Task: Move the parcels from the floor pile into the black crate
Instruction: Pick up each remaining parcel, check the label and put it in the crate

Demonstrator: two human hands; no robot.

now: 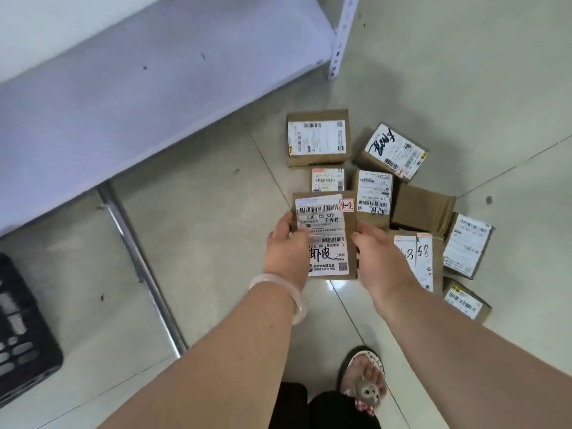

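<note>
A flat brown parcel (328,218) with a long white label and a red "2-2" tag is held above the floor. My left hand (286,250) grips its left edge, thumb on the label. My right hand (379,258) holds its right edge. Behind and to the right lies the floor pile of several brown parcels (421,209) with white labels. A corner of the black crate (21,329) shows at the left edge of the view.
A white metal shelf (130,97) overhangs the upper left, with its post (342,35) standing behind the pile and a low grey rail (139,261) on the tiled floor. My slippered foot (362,379) stands below the parcel.
</note>
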